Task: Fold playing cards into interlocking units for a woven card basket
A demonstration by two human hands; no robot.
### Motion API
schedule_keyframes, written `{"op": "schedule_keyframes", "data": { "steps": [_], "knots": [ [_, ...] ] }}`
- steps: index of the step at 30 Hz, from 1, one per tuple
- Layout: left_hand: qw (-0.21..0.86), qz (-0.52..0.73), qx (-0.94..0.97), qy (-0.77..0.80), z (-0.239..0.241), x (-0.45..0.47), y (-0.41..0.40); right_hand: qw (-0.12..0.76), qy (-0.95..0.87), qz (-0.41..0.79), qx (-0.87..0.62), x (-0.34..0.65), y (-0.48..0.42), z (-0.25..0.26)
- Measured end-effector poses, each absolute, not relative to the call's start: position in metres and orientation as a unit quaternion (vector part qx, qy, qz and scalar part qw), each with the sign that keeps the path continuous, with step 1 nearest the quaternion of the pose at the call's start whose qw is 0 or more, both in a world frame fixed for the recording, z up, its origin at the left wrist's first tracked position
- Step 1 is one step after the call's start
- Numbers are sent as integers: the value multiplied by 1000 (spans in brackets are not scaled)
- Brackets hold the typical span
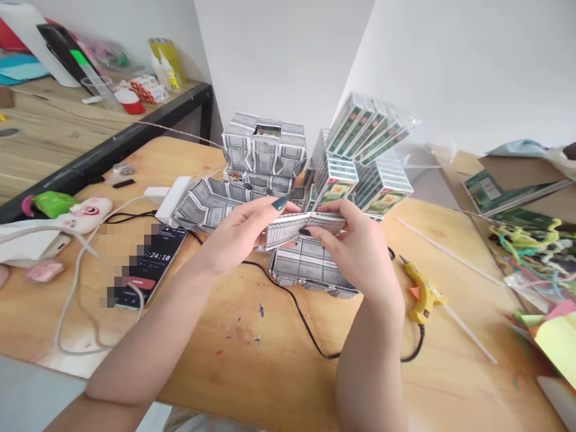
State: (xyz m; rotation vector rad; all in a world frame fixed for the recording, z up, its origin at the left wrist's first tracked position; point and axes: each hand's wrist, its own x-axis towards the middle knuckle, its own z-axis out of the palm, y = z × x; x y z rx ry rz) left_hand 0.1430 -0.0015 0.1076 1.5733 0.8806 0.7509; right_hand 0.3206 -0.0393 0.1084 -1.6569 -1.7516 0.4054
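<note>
My left hand point(245, 231) and my right hand point(355, 246) meet above the middle of the wooden table point(288, 366). Together they pinch a folded piece of grey-patterned playing cards point(299, 227), fingers closed on its two ends. Below it lies another folded card piece point(306, 270) on the table. Behind my hands stands a box-like stack built of folded cards point(264, 147), with a tray-shaped card piece point(211, 201) to its left. Wrapped card decks point(366, 162) are piled at the back right.
A yellow glue gun point(423, 291) lies right of my hands, its black cord point(310, 327) crossing the table. A phone showing a timer point(150, 264) lies on the left with white cables and a charger point(173, 195). Coloured paper and pipe cleaners point(531, 246) crowd the right edge.
</note>
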Motion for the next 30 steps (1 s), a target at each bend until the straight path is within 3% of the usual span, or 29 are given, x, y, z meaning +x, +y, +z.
{"op": "schedule_keyframes", "data": {
  "steps": [8,13,17,30],
  "knots": [
    [422,312,758,388,99,145,-6,364,-673,138,-629,324,-40,110],
    [315,271,803,426,97,142,-1,301,-710,152,-619,331,-40,106],
    [283,253,821,427,94,138,4,260,-733,167,-605,330,-41,103],
    [237,241,861,381,90,139,5,246,-746,186,-591,326,-41,102]
  ]
}}
